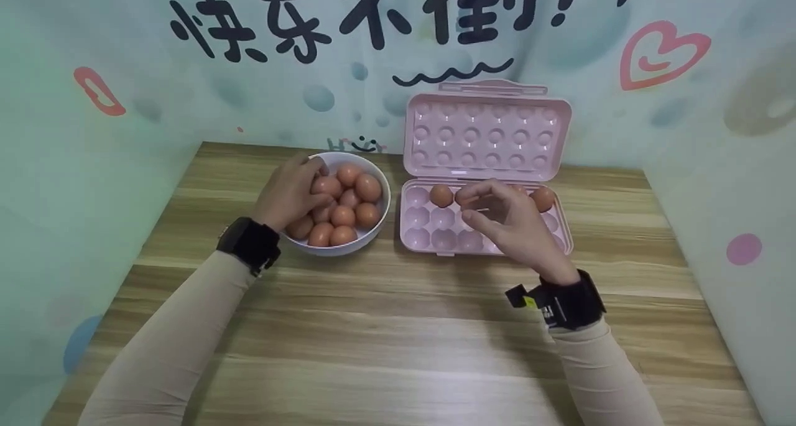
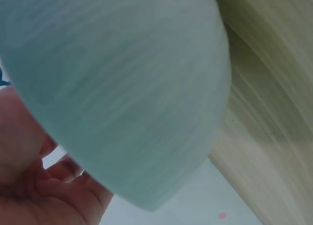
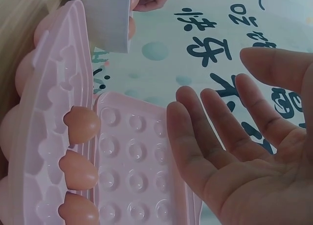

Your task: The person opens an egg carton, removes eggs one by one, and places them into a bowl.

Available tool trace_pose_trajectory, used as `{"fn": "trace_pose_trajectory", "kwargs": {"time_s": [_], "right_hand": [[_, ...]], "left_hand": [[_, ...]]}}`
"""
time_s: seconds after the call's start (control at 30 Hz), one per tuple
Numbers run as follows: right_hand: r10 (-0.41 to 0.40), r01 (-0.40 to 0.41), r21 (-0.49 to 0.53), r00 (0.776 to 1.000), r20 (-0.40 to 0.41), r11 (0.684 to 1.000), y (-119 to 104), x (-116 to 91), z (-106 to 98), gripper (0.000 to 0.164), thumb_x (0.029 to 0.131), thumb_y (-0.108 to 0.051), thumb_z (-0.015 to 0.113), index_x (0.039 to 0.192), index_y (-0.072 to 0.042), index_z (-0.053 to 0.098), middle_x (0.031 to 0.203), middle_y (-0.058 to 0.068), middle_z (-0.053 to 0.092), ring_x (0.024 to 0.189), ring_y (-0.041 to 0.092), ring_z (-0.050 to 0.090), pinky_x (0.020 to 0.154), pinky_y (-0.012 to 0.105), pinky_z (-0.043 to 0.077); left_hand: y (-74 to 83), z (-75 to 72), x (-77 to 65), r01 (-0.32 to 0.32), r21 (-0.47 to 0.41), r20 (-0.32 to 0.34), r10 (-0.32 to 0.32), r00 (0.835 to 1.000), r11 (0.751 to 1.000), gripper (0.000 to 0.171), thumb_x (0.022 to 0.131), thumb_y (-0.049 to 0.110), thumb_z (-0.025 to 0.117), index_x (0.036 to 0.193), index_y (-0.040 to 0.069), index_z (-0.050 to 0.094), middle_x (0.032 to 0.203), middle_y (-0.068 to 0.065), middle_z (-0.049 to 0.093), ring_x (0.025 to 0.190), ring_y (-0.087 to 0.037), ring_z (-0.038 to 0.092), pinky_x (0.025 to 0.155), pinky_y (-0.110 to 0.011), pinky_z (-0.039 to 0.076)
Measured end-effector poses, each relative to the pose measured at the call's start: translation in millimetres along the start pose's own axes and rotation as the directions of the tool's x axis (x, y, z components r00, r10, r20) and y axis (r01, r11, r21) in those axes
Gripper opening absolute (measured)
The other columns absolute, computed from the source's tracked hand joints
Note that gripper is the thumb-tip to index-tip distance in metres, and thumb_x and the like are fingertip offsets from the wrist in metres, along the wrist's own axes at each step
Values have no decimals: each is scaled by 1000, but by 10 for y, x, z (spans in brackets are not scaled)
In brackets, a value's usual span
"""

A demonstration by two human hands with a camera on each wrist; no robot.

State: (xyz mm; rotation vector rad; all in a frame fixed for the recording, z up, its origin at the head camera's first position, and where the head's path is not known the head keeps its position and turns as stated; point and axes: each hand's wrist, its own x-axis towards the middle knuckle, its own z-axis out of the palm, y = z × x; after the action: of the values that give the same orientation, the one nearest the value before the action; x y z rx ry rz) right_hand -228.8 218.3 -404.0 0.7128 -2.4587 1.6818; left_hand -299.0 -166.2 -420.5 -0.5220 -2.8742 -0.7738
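Several brown eggs point(image 1: 343, 216) fill a white bowl point(image 1: 384, 211). My left hand point(image 1: 289, 186) reaches over its left rim, thumb and fingers curled about an egg point(image 1: 327, 187) on the near side of the pile. In the left wrist view the outer wall of the bowl point(image 2: 142, 98) hides most of that grasp. My right hand point(image 1: 507, 221) hovers above a pink egg carton point(image 1: 415, 239), fingers spread and holding nothing. Brown eggs stand in the carton's back row, among them one egg point(image 1: 441, 196) at the left and another egg point(image 1: 543, 199) at the right.
The carton's dimpled lid point(image 1: 488, 134) stands upright behind it, close to the printed backdrop point(image 1: 280, 102). Bowl and carton sit side by side on the wood-grain table point(image 1: 373, 339), with a narrow gap between them.
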Motion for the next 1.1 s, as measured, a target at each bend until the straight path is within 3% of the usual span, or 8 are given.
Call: {"fn": "trace_pose_trajectory", "kwargs": {"time_s": [0.17,0.3,0.63,0.7,0.8,0.9,1.0,1.1], "right_hand": [[-1,1,-28,1000,-10,1000,-11,-11,-32,23,97,-5,76,119,-5,71,119,4,75,111,35,73,95,34,60],[-9,8,-34,1000,-17,999,-14,-12,-52,23,97,-3,75,119,-6,71,117,2,76,111,30,74,96,33,60],[-101,86,-193,992,-69,977,23,28,-134,32,91,3,80,121,-5,72,114,4,76,103,23,75,93,36,61],[-125,98,-265,988,-88,959,28,30,-151,35,89,2,82,121,-7,73,113,1,76,98,19,76,89,35,62],[-162,120,-405,984,-71,906,20,63,-164,36,89,-4,84,122,-10,73,113,0,75,93,16,75,85,34,63],[-179,156,-506,984,3,848,-1,142,-161,37,90,-9,83,126,-10,72,118,4,73,94,17,71,83,35,61],[-172,192,-557,981,89,808,-6,245,-157,41,90,-10,82,129,-7,70,124,10,69,100,22,65,83,38,57],[-159,233,-589,972,176,774,19,360,-144,45,89,-9,81,132,-5,68,128,13,67,111,28,62,92,44,56]], "left_hand": [[42,-60,-52,25,1,1,-25,1000,1000,37,91,12,83,122,1,66,121,-19,58,108,-36,56,94,-51,48],[140,-124,-106,43,-17,-17,-43,999,999,39,94,16,82,127,2,66,126,-18,58,110,-34,56,95,-51,50],[552,-155,-254,-89,-43,-125,83,989,995,39,94,20,82,128,9,67,127,-12,61,114,-30,60,97,-47,52],[633,-122,-275,-116,-56,-139,107,985,992,39,93,19,81,128,10,68,124,-10,62,112,-29,60,97,-45,51],[728,-51,-296,-170,-56,-172,158,972,984,35,91,17,81,124,10,70,118,-9,64,106,-27,60,96,-43,48],[804,29,-319,-211,-39,-194,200,960,977,33,90,19,81,120,11,71,116,-8,66,104,-26,60,92,-43,48],[868,110,-339,-235,-52,-183,222,958,971,36,89,22,84,121,12,72,123,-7,66,114,-26,59,100,-42,48],[930,182,-348,-245,-83,-146,231,962,966,42,89,24,87,126,12,71,130,-7,63,125,-27,56,108,-40,47]]}}
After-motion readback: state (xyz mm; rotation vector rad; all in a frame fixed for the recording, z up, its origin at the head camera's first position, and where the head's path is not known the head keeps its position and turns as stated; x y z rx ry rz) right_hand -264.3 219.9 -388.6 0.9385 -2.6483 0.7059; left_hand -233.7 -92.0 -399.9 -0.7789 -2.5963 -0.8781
